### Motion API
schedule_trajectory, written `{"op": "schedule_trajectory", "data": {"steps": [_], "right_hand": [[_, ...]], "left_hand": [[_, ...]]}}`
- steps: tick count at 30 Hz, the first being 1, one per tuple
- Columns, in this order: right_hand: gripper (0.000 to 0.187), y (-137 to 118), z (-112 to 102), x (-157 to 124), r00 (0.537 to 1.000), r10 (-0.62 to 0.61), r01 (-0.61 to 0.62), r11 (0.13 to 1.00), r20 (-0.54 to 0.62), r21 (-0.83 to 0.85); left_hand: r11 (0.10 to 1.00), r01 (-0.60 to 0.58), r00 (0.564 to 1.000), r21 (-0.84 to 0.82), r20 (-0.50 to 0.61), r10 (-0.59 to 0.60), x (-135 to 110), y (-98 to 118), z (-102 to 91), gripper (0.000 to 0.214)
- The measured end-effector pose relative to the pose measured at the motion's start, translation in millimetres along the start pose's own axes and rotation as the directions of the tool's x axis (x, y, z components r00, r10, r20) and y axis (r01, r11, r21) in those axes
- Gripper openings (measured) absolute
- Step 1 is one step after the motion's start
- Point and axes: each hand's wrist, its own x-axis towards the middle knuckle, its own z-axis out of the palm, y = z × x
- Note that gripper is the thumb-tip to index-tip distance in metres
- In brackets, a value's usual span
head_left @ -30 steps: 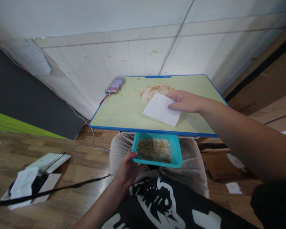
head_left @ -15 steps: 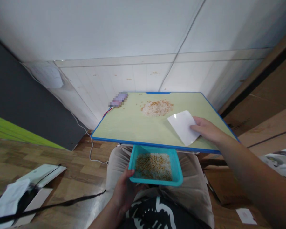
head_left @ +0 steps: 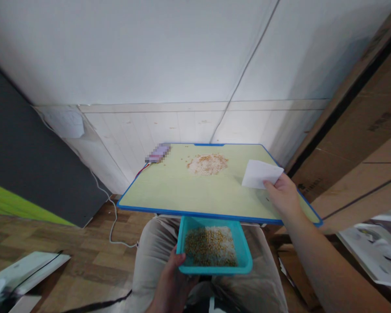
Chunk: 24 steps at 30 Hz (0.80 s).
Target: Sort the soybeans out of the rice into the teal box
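Note:
My left hand (head_left: 176,276) grips the near left corner of a turquoise plastic tray (head_left: 247,261), its thumb over the rim. Inside the tray lies a mix of white rice-like grains and yellow beans (head_left: 211,245); it is held over my lap, just below the table's front edge. My right hand (head_left: 283,193) pinches a thin white card (head_left: 260,173) between thumb and fingers, over the right part of the table (head_left: 169,191). Left of the card, apart from it, a flat heap of pale grains with some yellow beans (head_left: 208,164) lies on the tabletop.
A pixelated purple item (head_left: 158,153) with a red cable sits at the table's back left corner. Behind stands a white wall (head_left: 150,65). Cardboard boxes (head_left: 355,130) flank the right side, a dark panel (head_left: 35,161) the left. A white cable (head_left: 112,226) trails on the floor.
The white card has turned in my right hand and shifted slightly to the right, farther from the heap. My left hand still holds the tray below the table edge. The view has tilted up.

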Motion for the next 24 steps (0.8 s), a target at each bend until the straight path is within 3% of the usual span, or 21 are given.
{"op": "schedule_trajectory", "data": {"steps": [3, 8, 12, 14, 17, 20, 22, 24], "right_hand": [[0.017, -9, -3, -5, 0.998, -0.014, 0.019, 0.996, 0.059, -0.092], [0.014, -30, -5, -5, 0.983, -0.008, 0.049, 0.973, 0.183, -0.225], [0.013, -54, 2, 22, 0.967, -0.112, 0.193, 0.907, 0.229, -0.373], [0.013, -75, 16, 43, 0.936, -0.164, 0.301, 0.83, 0.311, -0.469], [0.018, -113, 57, 77, 0.855, -0.175, 0.462, 0.685, 0.489, -0.563], [0.026, -141, 116, 107, 0.751, -0.119, 0.609, 0.504, 0.649, -0.612], [0.035, -149, 160, 124, 0.708, -0.06, 0.667, 0.383, 0.703, -0.639], [0.042, -147, 202, 140, 0.692, 0.01, 0.68, 0.324, 0.721, -0.657]], "left_hand": [[1.0, -0.013, 1.0, -0.021, -0.014, 0.012, 5, -3, -2.2, 0.086], [1.0, -0.004, 0.999, -0.031, 0.033, 0.005, 22, -10, -11.7, 0.09], [0.991, -0.018, 0.994, -0.132, 0.101, 0.031, 39, -18, -20.3, 0.083], [0.987, -0.011, 0.995, -0.158, 0.098, 0.026, 51, -22, -30.9, 0.079], [0.994, 0.022, 0.997, -0.108, 0.078, -0.013, 72, -22, -56.8, 0.074], [0.999, 0.031, 0.996, 0.03, 0.084, -0.033, 90, -15, -81.6, 0.074], [0.997, 0.017, 0.999, 0.077, 0.05, -0.02, 91, -6, -87.9, 0.07], [0.998, 0.049, 0.997, 0.045, 0.057, -0.052, 82, 4, -84.7, 0.066]]}}
